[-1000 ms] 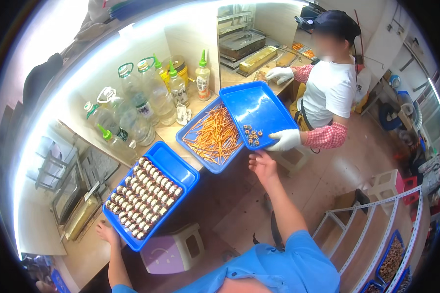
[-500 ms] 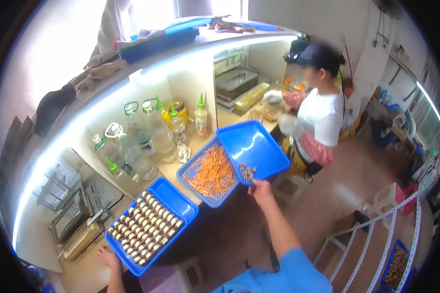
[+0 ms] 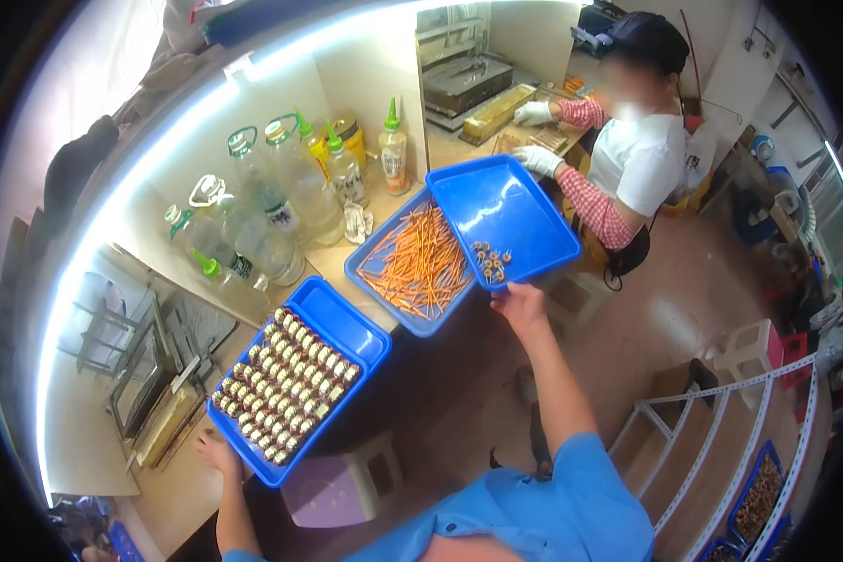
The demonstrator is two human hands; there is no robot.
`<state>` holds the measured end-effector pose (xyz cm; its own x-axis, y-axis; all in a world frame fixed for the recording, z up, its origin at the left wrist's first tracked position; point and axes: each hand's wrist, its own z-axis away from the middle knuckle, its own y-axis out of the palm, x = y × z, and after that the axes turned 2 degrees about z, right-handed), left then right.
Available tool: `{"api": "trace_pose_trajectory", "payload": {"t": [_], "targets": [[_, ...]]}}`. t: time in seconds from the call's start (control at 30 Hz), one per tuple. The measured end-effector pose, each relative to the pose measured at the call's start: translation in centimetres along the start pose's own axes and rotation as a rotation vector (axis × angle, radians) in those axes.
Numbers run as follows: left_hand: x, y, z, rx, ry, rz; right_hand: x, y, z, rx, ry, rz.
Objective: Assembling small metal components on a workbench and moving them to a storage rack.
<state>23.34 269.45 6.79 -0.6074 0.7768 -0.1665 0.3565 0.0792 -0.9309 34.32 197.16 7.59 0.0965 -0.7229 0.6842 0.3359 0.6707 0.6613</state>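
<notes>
Left tray (image 3: 342, 323): rolls (image 3: 286, 384) in rows, seemingly mostly laid
Right tray (image 3: 510, 206): few pieces (image 3: 492, 264)
Left hand (image 3: 218, 451): beside tray, grip unclear
Right hand (image 3: 521, 305): at rim, grip unclear

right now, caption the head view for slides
Left hand beside a loaded blue tray, right hand at a sparsely filled tray.

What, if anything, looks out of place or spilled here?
The upper blue tray sits askew, overlapping the lower tray of orange sticks. Its small pieces bunch in the near-left corner, unlike the neat rows of cream-and-brown pieces further left. I see no obvious spill.
</notes>
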Motion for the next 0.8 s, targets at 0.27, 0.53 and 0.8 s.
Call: {"api": "trace_pose_trajectory", "payload": {"t": [0.27, 0.53, 0.8], "targets": [[-0.7, -0.3, 0.1, 0.034, -0.022, 0.014, -0.1, -2.9, 1.6, -0.012, 0.012, 0.052], [-0.8, -1.2, 0.4, 0.032, -0.035, 0.001, -11.9, -12.8, 10.3, -0.201, 0.459, 0.626], [-0.9, -0.9, 0.3, 0.006, -0.022, 0.019, -15.5, -23.5, 19.6, -0.232, 0.573, 0.762]]}}
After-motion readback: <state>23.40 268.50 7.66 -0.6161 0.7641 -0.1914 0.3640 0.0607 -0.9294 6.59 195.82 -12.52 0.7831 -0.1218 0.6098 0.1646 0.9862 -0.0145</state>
